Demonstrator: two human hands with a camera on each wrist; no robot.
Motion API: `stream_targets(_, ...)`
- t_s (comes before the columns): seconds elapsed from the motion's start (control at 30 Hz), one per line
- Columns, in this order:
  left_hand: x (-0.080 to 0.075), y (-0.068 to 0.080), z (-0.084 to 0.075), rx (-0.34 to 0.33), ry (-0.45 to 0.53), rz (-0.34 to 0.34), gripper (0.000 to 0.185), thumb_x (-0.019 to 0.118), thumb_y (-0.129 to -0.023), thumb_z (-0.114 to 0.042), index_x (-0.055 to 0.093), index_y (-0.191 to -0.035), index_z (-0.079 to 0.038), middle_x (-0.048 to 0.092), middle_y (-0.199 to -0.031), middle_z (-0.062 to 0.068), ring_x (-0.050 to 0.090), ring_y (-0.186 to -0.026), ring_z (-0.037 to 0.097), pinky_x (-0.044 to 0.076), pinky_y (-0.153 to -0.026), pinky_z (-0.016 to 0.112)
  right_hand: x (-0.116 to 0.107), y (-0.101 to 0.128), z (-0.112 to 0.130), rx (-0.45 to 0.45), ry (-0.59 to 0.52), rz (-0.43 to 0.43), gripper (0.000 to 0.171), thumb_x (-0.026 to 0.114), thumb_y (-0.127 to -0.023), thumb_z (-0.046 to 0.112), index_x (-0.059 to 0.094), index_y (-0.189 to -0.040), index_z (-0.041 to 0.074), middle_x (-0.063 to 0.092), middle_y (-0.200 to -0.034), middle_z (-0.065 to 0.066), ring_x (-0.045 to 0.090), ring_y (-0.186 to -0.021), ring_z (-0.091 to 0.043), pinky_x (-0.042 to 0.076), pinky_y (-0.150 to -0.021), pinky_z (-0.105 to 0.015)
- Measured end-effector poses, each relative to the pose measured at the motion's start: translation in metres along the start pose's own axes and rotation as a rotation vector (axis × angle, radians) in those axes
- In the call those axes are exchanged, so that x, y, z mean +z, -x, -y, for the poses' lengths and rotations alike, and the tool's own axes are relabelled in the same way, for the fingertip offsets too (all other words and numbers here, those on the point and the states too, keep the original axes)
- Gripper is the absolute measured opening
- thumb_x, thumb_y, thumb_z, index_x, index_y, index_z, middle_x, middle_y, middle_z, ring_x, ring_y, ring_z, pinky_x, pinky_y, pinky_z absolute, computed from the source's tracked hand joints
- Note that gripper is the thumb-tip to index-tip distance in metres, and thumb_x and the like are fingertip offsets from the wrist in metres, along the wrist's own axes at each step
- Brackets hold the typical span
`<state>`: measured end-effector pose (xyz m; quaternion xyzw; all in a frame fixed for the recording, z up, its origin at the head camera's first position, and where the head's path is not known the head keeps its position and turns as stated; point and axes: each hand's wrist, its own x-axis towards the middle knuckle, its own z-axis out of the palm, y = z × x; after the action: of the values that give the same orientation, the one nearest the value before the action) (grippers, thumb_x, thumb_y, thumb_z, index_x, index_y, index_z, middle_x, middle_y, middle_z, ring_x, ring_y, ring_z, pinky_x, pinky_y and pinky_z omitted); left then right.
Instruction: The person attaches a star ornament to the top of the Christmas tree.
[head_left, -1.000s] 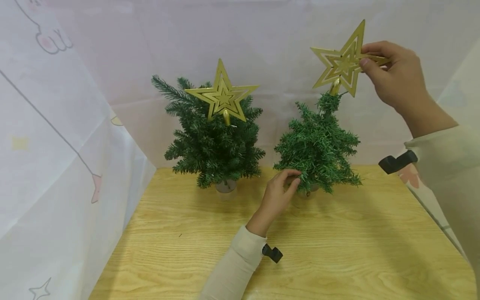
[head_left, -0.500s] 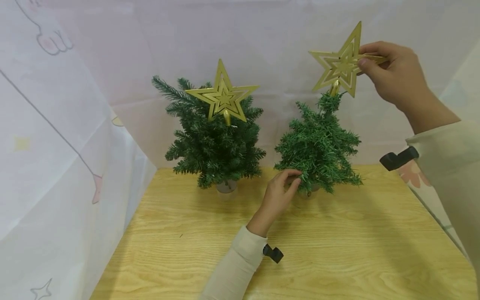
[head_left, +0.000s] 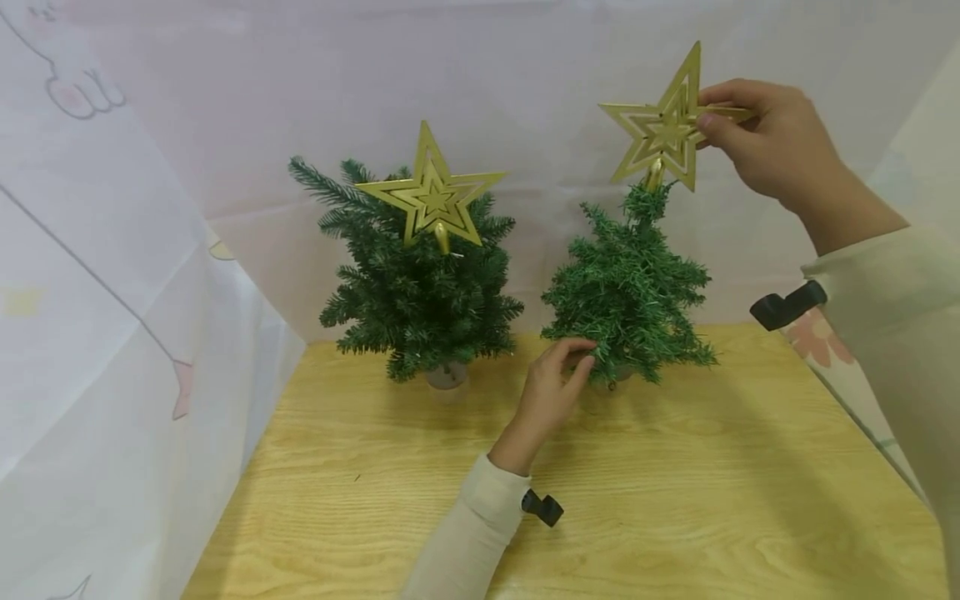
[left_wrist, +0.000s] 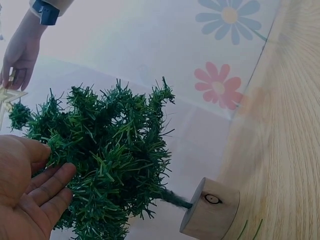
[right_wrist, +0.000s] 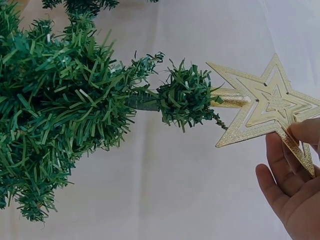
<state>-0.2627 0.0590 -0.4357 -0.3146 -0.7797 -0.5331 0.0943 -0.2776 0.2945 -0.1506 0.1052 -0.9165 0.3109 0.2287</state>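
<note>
My right hand pinches one point of a gold openwork star tree topper between thumb and fingers. The star's gold socket meets the tip of the right-hand small Christmas tree; how far it sits on the tip is hidden by the tinsel. Low on that tree's left side, my left hand holds a branch end between thumb and forefinger, its other fingers loosely bent in the left wrist view. This tree stands on a round wooden base, its trunk bare just above it.
On the left stands a second, darker Christmas tree with another gold star at its top. Both trees stand near the back of the wood-grain table. Behind and beside hangs a pale printed cloth.
The whole head view shifts slightly left. My hands keep their places on the star and the branch, and the two trees look unchanged.
</note>
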Motion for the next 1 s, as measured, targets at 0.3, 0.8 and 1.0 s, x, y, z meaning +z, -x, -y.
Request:
stream_targets(0.3, -0.0008, 0.0015, 0.0016, -0.004, -0.006, -0.001, 0.029, 0.044, -0.094, -0.038, 0.048, -0.122, -0.031, 0.051, -0.115, -0.015, 0.05, -0.107, -0.002, 0.046, -0.085, 0.025, -0.0007, -0.0026, -0.0022, 0.018, 0.005, 0.035, 0.041, 0.045, -0.092, 0.04, 0.048, -0.131, 0.028, 0.06, -0.104, 0.006, 0.051, -0.084, 0.005, 0.033, -0.066, -0.028)
stream_targets(0.8, -0.001, -0.0001, -0.0005, 0.005, -0.009, -0.003, 0.029, 0.044, -0.094, -0.035, 0.049, -0.122, -0.027, 0.052, -0.114, -0.013, 0.05, -0.107, 0.0, 0.046, -0.087, 0.027, -0.0042, -0.0052, -0.0024, 0.014, 0.048, 0.066, 0.043, 0.043, -0.093, 0.041, 0.046, -0.133, 0.026, 0.057, -0.096, 0.012, 0.048, -0.084, 0.005, 0.033, -0.067, -0.03)
stream_targets(1.0, -0.0004, -0.001, -0.0011, 0.004, -0.003, -0.004, 0.028, 0.044, -0.095, -0.035, 0.049, -0.121, -0.027, 0.052, -0.113, -0.013, 0.05, -0.107, 0.0, 0.047, -0.086, 0.032, -0.0061, -0.0058, -0.003, 0.017, 0.061, 0.076, 0.044, 0.042, -0.093, 0.042, 0.046, -0.134, 0.025, 0.056, -0.093, 0.015, 0.049, -0.085, 0.004, 0.033, -0.066, -0.03)
